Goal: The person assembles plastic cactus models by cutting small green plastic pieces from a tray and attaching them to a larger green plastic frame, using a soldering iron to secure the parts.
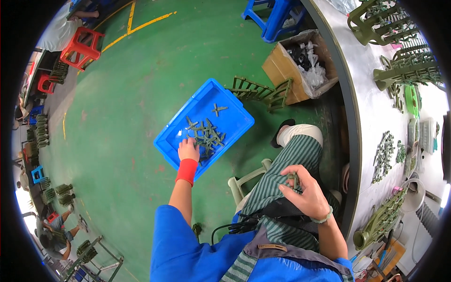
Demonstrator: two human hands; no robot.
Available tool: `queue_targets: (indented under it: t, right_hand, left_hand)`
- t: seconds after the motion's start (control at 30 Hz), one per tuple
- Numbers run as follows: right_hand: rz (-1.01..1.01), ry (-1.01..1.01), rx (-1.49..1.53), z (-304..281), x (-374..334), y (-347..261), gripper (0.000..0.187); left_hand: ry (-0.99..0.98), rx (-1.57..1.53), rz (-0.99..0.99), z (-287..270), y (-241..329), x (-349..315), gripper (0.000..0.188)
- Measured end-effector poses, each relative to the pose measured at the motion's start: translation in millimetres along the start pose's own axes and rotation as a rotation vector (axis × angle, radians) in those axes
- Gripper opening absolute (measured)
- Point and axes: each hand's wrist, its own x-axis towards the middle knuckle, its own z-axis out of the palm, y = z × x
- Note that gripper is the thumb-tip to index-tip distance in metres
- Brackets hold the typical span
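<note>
In the blue plastic bin (206, 87), a loose heap of dark green cross-shaped pieces (212, 136) lies toward the near side. One more cross-shaped piece (219, 109) lies apart from the heap. My left hand (189, 150), with a red wristband, reaches over the bin's left side, its fingers curled down at the heap's edge. What its fingertips grip, if anything, is hidden. Above my striped lap, my right hand (305, 190) is curled, thumb and fingers closed round a small green piece (293, 180). Its exact shape is mostly covered.
Green frame-like racks (253, 89) stand behind the bin, beside a cardboard box (282, 70) of plastic bags. At right runs a long white worktable (371, 141) with green assemblies and small parts. A red stool (82, 48) is at far left; a person (58, 237) sits lower left.
</note>
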Motion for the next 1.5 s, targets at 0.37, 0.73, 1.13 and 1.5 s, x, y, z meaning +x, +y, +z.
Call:
queue_targets:
  t: [0.37, 0.73, 1.13, 1.5]
  right_hand:
    - [0.041, -0.067, 0.076, 3.8, -3.0, 0.9, 0.018]
    - [0.027, -0.053, 0.059, 8.8, -2.2, 9.5, 0.025]
    - [0.093, 0.333, 0.613, -1.3, 3.7, 22.5, 0.015]
    - [0.113, 0.323, 0.813, -17.0, -17.9, 28.8, 0.017]
  left_hand:
    - [0.056, -0.536, -0.374, 10.6, -22.1, -9.5, 0.025]
    - [-0.199, -1.39, -0.334, -69.5, 79.9, -20.3, 0.041]
    - [-0.834, -1.641, 0.198, -168.2, 240.6, -65.8, 0.035]
    - [-0.899, -1.648, 0.13, -174.5, 263.8, -81.3, 0.022]
